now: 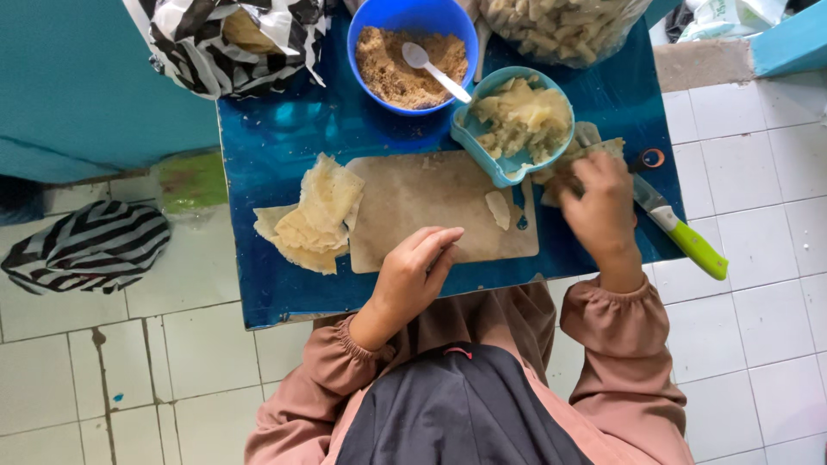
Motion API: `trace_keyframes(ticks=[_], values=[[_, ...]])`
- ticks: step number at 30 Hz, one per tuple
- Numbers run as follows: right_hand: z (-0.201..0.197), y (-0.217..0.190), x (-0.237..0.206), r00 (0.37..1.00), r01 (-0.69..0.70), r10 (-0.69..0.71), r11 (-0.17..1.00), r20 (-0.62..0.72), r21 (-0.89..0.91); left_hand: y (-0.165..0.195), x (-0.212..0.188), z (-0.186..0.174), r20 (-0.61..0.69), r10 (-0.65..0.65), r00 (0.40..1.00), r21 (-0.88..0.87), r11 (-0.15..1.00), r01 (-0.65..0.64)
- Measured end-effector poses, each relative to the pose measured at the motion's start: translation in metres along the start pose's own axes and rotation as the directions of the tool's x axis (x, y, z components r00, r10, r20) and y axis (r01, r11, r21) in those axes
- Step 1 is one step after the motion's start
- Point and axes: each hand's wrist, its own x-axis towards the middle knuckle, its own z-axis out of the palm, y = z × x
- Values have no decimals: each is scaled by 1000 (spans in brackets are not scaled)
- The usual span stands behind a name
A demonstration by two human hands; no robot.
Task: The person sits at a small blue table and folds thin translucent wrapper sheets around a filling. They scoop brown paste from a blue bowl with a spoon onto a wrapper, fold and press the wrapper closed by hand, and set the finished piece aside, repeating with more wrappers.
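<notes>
My left hand rests on the near edge of a worn wooden cutting board, fingers loosely apart, holding nothing. My right hand reaches over thin pale wrapper sheets at the board's right, fingers curled onto them. A small pale piece lies on the board. A stack of folded pale wrappers sits left of the board. A light blue bowl holds mashed pale filling. A blue bowl holds brown crumbs and a white spoon.
All stands on a low blue table over a white tiled floor. A green-handled knife lies at the right edge. A clear bag of pale pieces and a striped bag sit at the back. Another striped bag lies on the floor.
</notes>
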Motion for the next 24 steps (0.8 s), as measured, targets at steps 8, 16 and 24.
trace_keyframes(ticks=[8, 16, 24], values=[[-17, 55, -12, 871, -352, 481, 463, 104, 813, -3, 0, -1, 17, -4, 1000, 2, 1000, 4], [-15, 52, 1, 852, -404, 508, 481, 129, 778, 1, -1, 0, 12, 5, 1000, 0, 1000, -5], [-32, 39, -7, 904, -284, 419, 436, 87, 854, 4, 1, -1, 17, 20, 1000, 1, 1000, -20]])
